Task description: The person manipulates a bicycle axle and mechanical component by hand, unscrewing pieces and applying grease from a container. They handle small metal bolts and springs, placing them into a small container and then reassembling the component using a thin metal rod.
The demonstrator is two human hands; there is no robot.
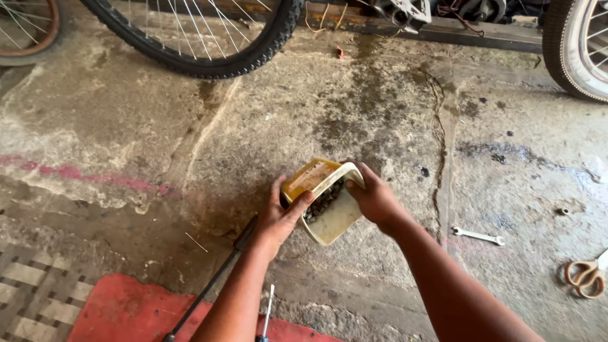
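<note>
Both hands point(278, 218) point(375, 199) tilt a grimy, cut plastic container point(326, 202).

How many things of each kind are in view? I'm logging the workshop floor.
Cut-open yellow container, held by left hand and right hand: 1
Bicycle wheels: 3
Spanner: 1
Scissors: 1
Screwdriver: 1
Black rod: 1
Red mat: 1
Total: 9

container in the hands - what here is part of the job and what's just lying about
In hand:
- cut-open yellow container, tilted, small dark metal parts inside
- left hand and right hand gripping its sides

Lying about:
- spanner
- scissors
- long dark rod
- screwdriver
- red mat
- bicycle wheel
</note>
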